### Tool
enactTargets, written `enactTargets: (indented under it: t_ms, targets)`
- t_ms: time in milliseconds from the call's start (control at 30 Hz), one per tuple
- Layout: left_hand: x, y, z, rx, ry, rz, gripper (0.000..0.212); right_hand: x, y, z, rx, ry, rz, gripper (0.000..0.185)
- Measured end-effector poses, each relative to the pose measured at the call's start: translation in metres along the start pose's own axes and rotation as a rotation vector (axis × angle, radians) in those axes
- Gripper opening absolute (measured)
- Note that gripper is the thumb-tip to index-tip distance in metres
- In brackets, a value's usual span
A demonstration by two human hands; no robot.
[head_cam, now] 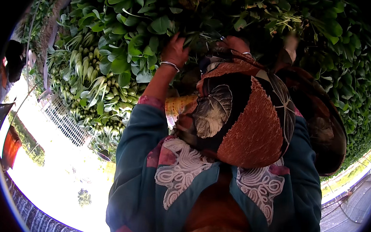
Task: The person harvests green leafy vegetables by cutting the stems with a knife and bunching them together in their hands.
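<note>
My left hand (175, 51), with a metal bangle at the wrist, reaches in among green leafy vegetable plants (120, 59); its fingertips touch the leaves, and whether they grip any is unclear. Beyond my knee, covered in a dark and rust leaf-patterned cloth (252, 120), is my right hand (236, 44), also with a bangle. It is bent low at the shaded base of the plants, and its fingers are mostly hidden. Left of my left arm lies a heap of leafy greens with pale stems (86, 67).
A pale slotted plastic crate (66, 121) stands at the left beside the heap. Dense leafy plants (359, 82) spread to the right. A bare foot (290, 47) shows past the cloth. At the far left hangs an orange cloth (11, 146).
</note>
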State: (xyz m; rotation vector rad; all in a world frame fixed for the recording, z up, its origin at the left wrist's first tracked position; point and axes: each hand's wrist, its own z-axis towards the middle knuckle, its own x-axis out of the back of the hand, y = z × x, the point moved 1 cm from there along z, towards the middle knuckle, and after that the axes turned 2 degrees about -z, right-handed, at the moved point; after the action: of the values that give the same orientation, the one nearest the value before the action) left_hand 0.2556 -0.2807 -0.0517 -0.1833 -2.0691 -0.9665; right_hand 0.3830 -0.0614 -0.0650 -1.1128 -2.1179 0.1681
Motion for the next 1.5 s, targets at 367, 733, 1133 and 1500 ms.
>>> enactTargets:
  t_ms: [367,733,1133,1500]
  targets:
    - [-0.047,-0.041,0.015,-0.070,0.118,-0.022,0.022,-0.013,0.001,0.002,0.111,0.031,-0.114,0.025]
    - [-0.028,-0.058,0.037,-0.188,0.117,-0.221,0.023,0.000,0.004,-0.012,0.176,0.116,-0.295,0.025]
    - [0.027,0.036,0.033,-0.284,0.222,-0.029,0.016,0.013,-0.010,0.010,-0.035,-0.010,-0.089,0.040]
    - [-0.006,0.014,0.025,-0.008,-0.282,0.152,0.041,0.018,0.001,0.014,-0.090,-0.027,-0.010,0.049]
